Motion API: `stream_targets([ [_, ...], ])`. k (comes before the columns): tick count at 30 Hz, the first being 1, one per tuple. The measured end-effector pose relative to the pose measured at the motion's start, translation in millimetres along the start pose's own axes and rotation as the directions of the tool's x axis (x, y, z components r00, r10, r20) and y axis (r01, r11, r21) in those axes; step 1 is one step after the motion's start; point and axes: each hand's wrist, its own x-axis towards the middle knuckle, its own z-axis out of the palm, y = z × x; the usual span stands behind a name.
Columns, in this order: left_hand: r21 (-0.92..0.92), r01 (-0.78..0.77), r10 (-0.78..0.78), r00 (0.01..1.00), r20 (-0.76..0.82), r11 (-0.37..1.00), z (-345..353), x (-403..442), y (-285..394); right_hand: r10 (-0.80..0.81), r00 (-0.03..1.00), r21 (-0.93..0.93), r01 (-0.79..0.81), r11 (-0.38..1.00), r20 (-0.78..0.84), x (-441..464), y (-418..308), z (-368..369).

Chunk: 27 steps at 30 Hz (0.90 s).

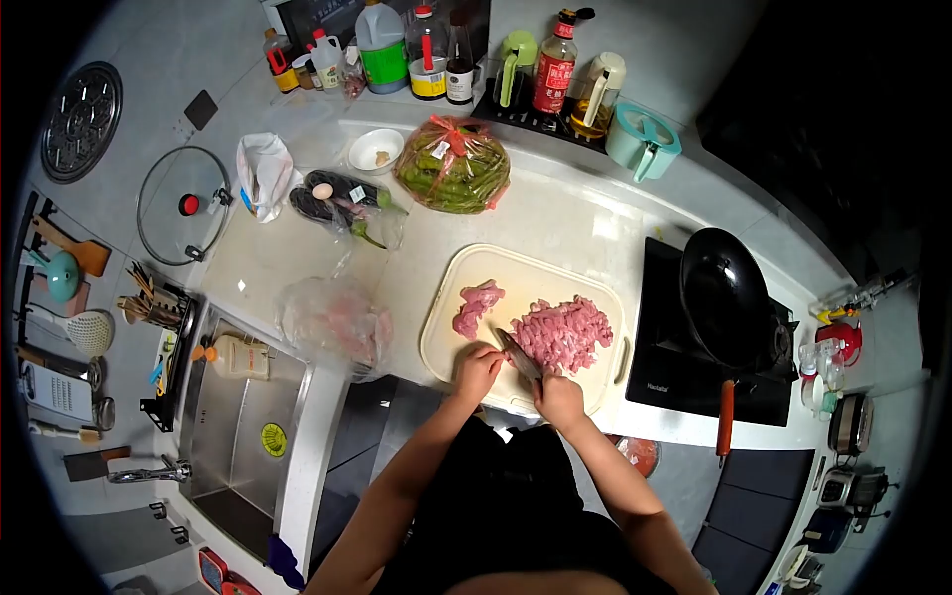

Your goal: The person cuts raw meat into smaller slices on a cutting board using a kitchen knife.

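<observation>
A cream cutting board (456,280) lies on the counter in front of me. On its right side is a pile of cut pink meat (563,332), and an uncut piece of meat (478,307) lies to the left. My right hand (558,397) is wrapped round the handle of a knife (520,355), whose blade points up and left along the pile's lower left edge. My left hand (480,372) is closed at the board's lower edge, left of the blade; what its fingers hold, if anything, is too small to tell.
A black wok (724,297) stands on the stove (659,347) at the right, its handle toward me. Left of the board lies a plastic bag with meat (342,322). Bagged green peppers (453,174), eggplants (342,198) and a white bowl (376,152) sit behind. The sink (238,407) is left.
</observation>
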Motion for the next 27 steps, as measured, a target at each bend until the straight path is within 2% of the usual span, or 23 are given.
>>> stream_targets([
  [4, 0.041, -0.030, 0.031, 0.999, -0.023, 0.999, 3, 2, 0, -0.039, 0.998, -0.080, 0.043, 0.996, 0.045, 0, -2, -1],
  [8, 0.116, -0.071, 0.068, 0.997, 0.034, 0.991, 5, 6, -3, -0.023, 0.991, -0.077, 0.033, 0.996, 0.133, 6, 0, 9],
  [11, 0.120, -0.055, 0.045, 0.995, 0.085, 0.991, 6, 8, -4, -0.048, 0.998, -0.045, 0.051, 0.998, 0.048, 19, 4, 35],
  [13, 0.106, -0.009, -0.006, 0.990, 0.140, 0.994, 8, 5, -2, 0.051, 0.999, 0.034, -0.051, 0.998, -0.019, 27, -5, 41],
  [14, 0.125, -0.036, 0.022, 0.993, 0.112, 0.992, 10, 6, 0, 0.120, 0.990, 0.092, -0.114, 0.989, -0.067, 30, -8, 41],
  [15, 0.127, 0.015, -0.032, 0.991, 0.130, 0.992, 16, 2, -1, 0.192, 0.975, 0.153, -0.174, 0.973, -0.115, 34, -9, 42],
  [17, 0.049, 0.027, -0.032, 0.992, 0.118, 0.998, 15, 1, 3, 0.331, 0.938, 0.351, -0.277, 0.895, -0.103, 30, 7, 40],
  [18, 0.049, -0.022, 0.020, 0.999, 0.044, 0.999, 12, 1, 4, 0.294, 0.945, 0.369, -0.225, 0.902, -0.142, 26, 12, 36],
  [20, 0.041, 0.055, -0.053, 0.998, -0.046, 0.998, 5, 0, 4, 0.221, 0.947, 0.384, -0.119, 0.916, -0.234, 20, 16, 33],
  [23, 0.028, 0.171, -0.163, 0.969, -0.186, 0.985, -17, 7, 1, 0.171, 0.979, 0.375, -0.117, 0.920, -0.114, 11, 10, 21],
  [24, 0.082, 0.184, -0.161, 0.961, -0.226, 0.980, -25, 15, 0, 0.143, 0.988, 0.338, -0.114, 0.934, -0.062, 9, 6, 16],
  [26, 0.198, 0.207, -0.139, 0.940, -0.313, 0.958, -35, 27, -8, 0.072, 0.997, 0.196, -0.065, 0.978, -0.029, 2, 0, 21],
  [27, 0.202, 0.253, -0.187, 0.937, -0.295, 0.946, -37, 32, -12, 0.039, 0.999, 0.122, -0.038, 0.992, -0.010, 0, -1, 22],
])
